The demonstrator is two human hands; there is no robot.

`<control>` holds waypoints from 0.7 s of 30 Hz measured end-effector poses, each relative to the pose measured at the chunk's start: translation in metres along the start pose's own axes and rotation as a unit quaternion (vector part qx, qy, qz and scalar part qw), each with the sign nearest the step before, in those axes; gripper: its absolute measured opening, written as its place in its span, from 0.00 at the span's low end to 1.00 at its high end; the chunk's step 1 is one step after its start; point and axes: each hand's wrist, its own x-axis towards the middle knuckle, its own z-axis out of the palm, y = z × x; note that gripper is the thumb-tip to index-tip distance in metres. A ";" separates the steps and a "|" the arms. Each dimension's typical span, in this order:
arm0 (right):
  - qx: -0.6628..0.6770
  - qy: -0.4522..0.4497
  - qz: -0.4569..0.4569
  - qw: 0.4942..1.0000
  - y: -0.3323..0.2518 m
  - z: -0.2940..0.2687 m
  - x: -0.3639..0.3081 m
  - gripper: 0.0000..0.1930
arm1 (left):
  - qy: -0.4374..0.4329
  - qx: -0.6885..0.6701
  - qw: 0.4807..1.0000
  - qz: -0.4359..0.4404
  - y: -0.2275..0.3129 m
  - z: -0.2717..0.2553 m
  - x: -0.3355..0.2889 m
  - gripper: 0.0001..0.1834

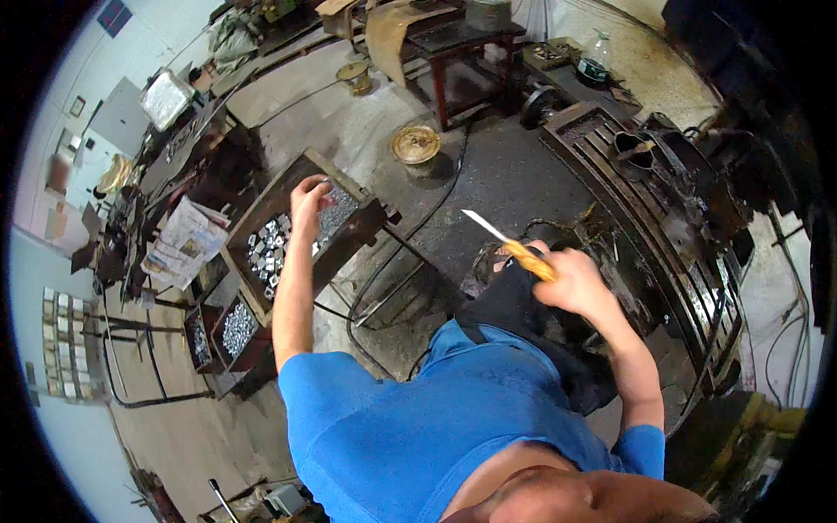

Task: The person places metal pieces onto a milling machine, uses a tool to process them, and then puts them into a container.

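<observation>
Your right hand [571, 283] grips the yellow-handled blade [520, 254] right of the bin [344, 253], long axis diagonal, tip far-left; floor [501, 166] and 1 cable [460, 161] between. Left hand [305, 207] curled over bin, can't tell if gripping.

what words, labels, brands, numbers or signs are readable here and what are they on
No text can be read.
Printed paper sheet: print too small and blurred.
Clear bottle: any label print too small.
Dark blue wall panel: no legible marks.
Yellow-handled blade in the right hand: no writing visible.
</observation>
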 end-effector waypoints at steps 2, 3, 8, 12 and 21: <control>-0.029 -0.012 0.005 0.999 -0.018 0.018 0.037 0.15 | -0.021 -0.087 0.995 -0.038 -0.003 0.036 0.005 0.13; -0.026 -0.039 0.027 0.999 -0.027 0.020 0.054 0.15 | -0.043 -0.122 0.990 -0.051 -0.005 0.059 0.004 0.10; 0.021 -0.037 0.044 0.998 -0.027 0.048 0.087 0.17 | -0.064 -0.241 0.960 -0.129 -0.056 0.118 0.002 0.05; 0.057 -0.041 0.115 0.991 -0.008 0.047 0.070 0.19 | -0.058 -0.168 0.975 -0.137 -0.071 0.154 0.001 0.05; 0.056 -0.030 0.184 0.981 0.043 -0.003 0.012 0.19 | -0.160 -0.100 0.971 -0.149 -0.043 0.220 0.012 0.06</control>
